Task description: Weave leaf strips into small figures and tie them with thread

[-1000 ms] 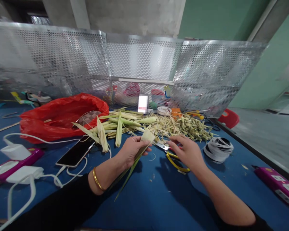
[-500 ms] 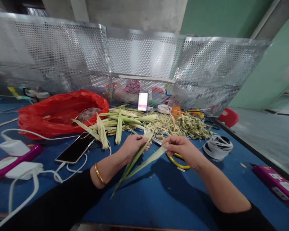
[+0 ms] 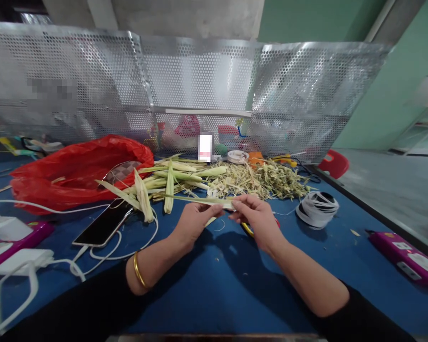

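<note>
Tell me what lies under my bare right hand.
Part of a curved yellow handle and a small red piece show past the edges of your right hand; the hand covers the rest.

The blue tabletop [image 3: 217, 294] was busy — red bag [image 3: 32, 183], phone [image 3: 100, 227], pale husks [image 3: 185, 175]. A white spool [image 3: 316, 211] sat rightward.

Left hand [image 3: 197, 219] and right hand [image 3: 256, 217] pinch a husk strip [image 3: 227, 204].

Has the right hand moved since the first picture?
Yes. The right hand has moved to the left: it is farther from the white roll and closer to the left hand.
</note>
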The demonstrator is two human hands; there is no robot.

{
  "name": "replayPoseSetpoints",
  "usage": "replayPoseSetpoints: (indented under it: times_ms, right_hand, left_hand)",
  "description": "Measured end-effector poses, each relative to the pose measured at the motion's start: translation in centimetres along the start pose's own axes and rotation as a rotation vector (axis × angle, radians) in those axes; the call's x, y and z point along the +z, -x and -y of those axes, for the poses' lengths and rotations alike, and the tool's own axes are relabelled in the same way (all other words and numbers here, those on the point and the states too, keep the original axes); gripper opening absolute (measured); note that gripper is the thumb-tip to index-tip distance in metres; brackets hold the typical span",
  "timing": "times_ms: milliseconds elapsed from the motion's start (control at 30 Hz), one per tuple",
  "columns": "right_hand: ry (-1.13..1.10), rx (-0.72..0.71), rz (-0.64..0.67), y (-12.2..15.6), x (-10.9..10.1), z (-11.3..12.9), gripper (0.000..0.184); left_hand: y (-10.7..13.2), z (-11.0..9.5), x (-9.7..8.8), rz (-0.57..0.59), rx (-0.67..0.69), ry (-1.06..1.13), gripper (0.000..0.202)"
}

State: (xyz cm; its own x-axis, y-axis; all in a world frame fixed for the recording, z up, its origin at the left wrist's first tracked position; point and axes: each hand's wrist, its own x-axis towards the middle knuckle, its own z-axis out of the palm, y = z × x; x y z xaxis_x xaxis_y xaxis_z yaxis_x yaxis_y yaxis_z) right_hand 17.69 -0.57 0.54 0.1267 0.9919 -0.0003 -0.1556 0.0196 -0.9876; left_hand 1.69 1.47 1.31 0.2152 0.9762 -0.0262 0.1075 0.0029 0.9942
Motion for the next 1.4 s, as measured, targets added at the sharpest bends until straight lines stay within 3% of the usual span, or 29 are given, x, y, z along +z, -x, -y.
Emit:
replayPoseSetpoints:
  times_ms: [267, 367, 533, 767, 933, 1267, 1400]
  right_hand:
    - [0.323, -0.056, 0.198, 0.3, -0.5, 0.6, 0.019]
    - [0.409, -0.086, 0.256, 0.3, -0.5, 0.3, 0.019]
    - [0.499, -0.14, 0.293, 0.1, -0.5, -0.2, 0.024]
    - [0.427, -0.119, 0.364, -0.1, -0.8, -0.3, 0.03]
    - [0.428, -0.093, 0.318, 0.1, -0.6, 0.0, 0.03]
    - [-0.002, 0.254, 0.36, 0.1, -1.0, 1.0, 0.02]
    - [-0.183, 0.328, 0.244, -0.8, -1.6, 1.3, 0.018]
  left_hand:
    - [-0.7, 0.5, -0.6, -0.098, -0.005, 0.124, 0.023]
    - [-0.5, 0.5, -0.4, -0.063, 0.006, 0.119, 0.023]
    - [-0.1, 0.4, -0.2, 0.006, 0.065, -0.081, 0.026]
    - [-0.1, 0.1, -0.4, 0.072, 0.074, -0.096, 0.03]
    - [0.1, -0.1, -0.3, 0.092, 0.042, -0.168, 0.032]
    - [0.2, -0.1, -0.1, 0.208, -0.017, -0.087, 0.033]
    - [0.3, 0.1, -0.1, 0.247, -0.035, -0.083, 0.03]
